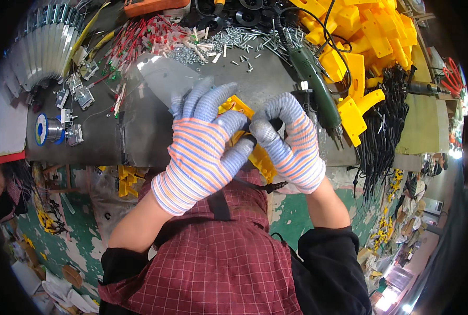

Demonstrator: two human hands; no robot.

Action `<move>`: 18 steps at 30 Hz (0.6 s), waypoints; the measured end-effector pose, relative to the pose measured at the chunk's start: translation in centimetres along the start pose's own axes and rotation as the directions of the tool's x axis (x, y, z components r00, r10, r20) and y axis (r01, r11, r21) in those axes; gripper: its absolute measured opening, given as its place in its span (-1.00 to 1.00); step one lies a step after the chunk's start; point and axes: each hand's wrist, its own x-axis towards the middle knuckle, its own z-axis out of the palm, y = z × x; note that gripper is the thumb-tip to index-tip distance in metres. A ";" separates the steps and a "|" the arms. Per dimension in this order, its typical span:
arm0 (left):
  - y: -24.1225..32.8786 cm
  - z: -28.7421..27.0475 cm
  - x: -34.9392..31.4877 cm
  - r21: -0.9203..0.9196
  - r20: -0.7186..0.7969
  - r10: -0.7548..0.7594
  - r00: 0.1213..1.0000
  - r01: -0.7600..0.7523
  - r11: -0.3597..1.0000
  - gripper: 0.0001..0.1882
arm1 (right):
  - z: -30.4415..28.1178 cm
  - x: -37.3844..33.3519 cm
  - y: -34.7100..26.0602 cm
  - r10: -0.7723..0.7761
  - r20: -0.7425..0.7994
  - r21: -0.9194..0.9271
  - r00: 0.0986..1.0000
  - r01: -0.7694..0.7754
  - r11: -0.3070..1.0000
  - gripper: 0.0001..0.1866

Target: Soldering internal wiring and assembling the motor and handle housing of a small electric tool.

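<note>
Both my hands wear striped knit gloves and meet over a yellow plastic housing [264,164] at the bench's near edge. My left hand [197,144] has its thumb and index finger closed at the housing, with the other fingers stretched out and blurred at the tips. From the right, my right hand [293,142] curls its fingers in a pinch against the housing. A small dark part shows between the two hands, too covered to name. A black cable [257,186] trails below the housing. Beyond my left fingers lies a pale flat sheet [167,79].
A green power screwdriver [315,86] lies right of my right hand. Yellow housings [368,31] are heaped behind it, black cables [383,126] beside it. Screws [234,39] and red wires [145,39] spread at the back. A solder spool [49,129] and metal parts [82,94] sit left.
</note>
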 end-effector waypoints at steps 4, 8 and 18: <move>-0.3 0.9 0.2 -0.158 0.020 -0.100 0.995 0.102 0.982 -0.68 | -0.2 0.0 0.8 0.139 0.045 0.134 0.989 -0.144 0.980 -0.81; 0.0 0.7 0.6 -0.232 -0.009 -0.113 0.994 0.108 0.967 -0.75 | -0.6 0.0 1.6 0.263 0.085 0.303 0.961 -0.276 0.912 -0.81; 0.8 2.3 0.8 -0.041 -0.180 -0.058 0.982 0.052 0.998 -0.84 | -6.2 1.0 5.1 -0.129 0.044 -0.572 0.991 0.131 0.810 -0.77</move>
